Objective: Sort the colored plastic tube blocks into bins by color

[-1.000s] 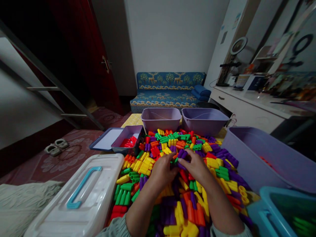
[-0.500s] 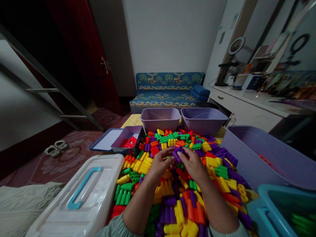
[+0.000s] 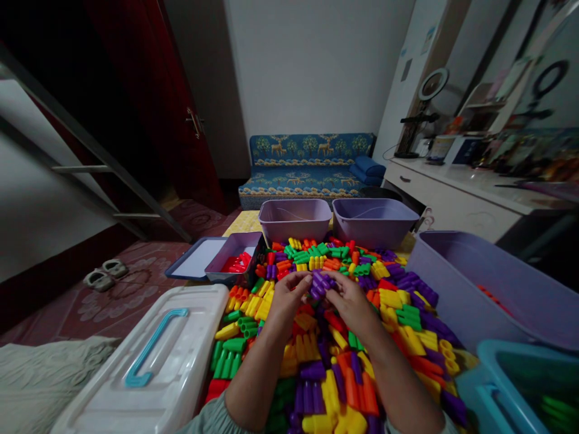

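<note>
Between my two hands is a purple plastic toy block (image 3: 321, 284), made of bullet-shaped tubes side by side. My left hand (image 3: 289, 295) grips its left side with thumb and fingers. From the right, my right hand (image 3: 348, 296) holds the other side, fingertips closed on it. Both hands hover over a wide heap of plastic blocks (image 3: 312, 395) in purple, yellow, orange, green and red. Many of these are joined in rows.
Two lilac bins (image 3: 296, 228) stand behind the heap, with a larger lilac bin (image 3: 488, 283) and a turquoise bin (image 3: 497, 386) at right. A small box (image 3: 235, 256) with red pieces sits left, near a white lid (image 3: 158, 355) with a blue handle. Beyond is a blue sofa (image 3: 307, 172).
The purple block has turned and shifted slightly left, showing more of its tubes side-on. My left hand has moved a little left; both hands still hold it.
</note>
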Motion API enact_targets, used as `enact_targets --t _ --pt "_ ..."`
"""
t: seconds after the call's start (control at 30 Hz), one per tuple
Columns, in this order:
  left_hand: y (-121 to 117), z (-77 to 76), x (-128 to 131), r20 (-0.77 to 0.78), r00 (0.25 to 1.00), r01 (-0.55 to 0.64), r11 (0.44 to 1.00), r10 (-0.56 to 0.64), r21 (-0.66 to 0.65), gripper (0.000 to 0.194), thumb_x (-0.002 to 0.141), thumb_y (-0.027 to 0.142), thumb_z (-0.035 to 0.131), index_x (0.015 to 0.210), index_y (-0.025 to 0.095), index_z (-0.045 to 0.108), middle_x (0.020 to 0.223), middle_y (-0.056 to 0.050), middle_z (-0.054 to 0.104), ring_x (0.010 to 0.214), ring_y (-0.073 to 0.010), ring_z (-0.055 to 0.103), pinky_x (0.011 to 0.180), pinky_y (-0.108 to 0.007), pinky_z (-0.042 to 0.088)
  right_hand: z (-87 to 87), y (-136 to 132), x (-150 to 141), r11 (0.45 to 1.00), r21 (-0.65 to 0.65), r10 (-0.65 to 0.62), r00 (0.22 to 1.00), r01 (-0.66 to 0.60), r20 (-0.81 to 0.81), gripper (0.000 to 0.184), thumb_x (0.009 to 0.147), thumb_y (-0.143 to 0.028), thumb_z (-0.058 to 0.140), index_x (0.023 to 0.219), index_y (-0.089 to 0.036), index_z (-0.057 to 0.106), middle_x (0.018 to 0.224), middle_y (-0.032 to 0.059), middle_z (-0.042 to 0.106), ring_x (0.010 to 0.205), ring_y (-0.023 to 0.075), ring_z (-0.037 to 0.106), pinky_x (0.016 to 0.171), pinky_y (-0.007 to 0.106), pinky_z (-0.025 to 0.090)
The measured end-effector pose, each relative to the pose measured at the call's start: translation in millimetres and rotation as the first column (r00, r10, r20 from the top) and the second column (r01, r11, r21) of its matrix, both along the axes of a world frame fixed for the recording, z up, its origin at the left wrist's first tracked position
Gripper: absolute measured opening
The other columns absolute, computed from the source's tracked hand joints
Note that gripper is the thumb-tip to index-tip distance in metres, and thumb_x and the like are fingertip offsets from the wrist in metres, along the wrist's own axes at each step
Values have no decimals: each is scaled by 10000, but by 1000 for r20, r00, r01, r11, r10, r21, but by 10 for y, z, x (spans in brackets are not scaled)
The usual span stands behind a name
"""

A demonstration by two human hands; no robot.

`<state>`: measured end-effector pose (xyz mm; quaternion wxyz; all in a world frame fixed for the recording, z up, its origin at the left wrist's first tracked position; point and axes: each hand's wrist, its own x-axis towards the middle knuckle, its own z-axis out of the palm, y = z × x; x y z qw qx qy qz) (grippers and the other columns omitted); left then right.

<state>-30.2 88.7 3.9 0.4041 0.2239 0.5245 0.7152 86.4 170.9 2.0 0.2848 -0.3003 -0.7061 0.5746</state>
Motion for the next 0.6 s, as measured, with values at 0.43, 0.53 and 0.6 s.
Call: enact_targets --t 0.43,0.53,0.6 --pt "3 8 -39 -128 991 -31 999 32 6 428 530 468 824 732 117 687 665 -10 631 562 -80 539 495 -168 441 66 -116 -3 983 -150 101 994 -106 -41 554 780 -440 589 1254 -175 483 842 34 654 536 139 620 467 247 458" --pt "-1 14 -28 -116 993 -18 1000 18 -3 422 554 468 813 771 125 696 693 -14 641 594 -91 559 518 -176 464 91 -101 3 976 -195 82 995 -93 -61 541 756 -437 602 1225 -183 511 818 29 658 530 144 616 470 252 452" --pt "-11 28 -13 -99 995 -12 1000 13 6 418 579 461 804 817 133 704 746 -25 658 627 -96 574 540 -180 480 100 -91 10 973 -219 51 996 -67 -77 509 745 -444 607 1179 -185 541 777 24 655 518 141 594 457 248 432"
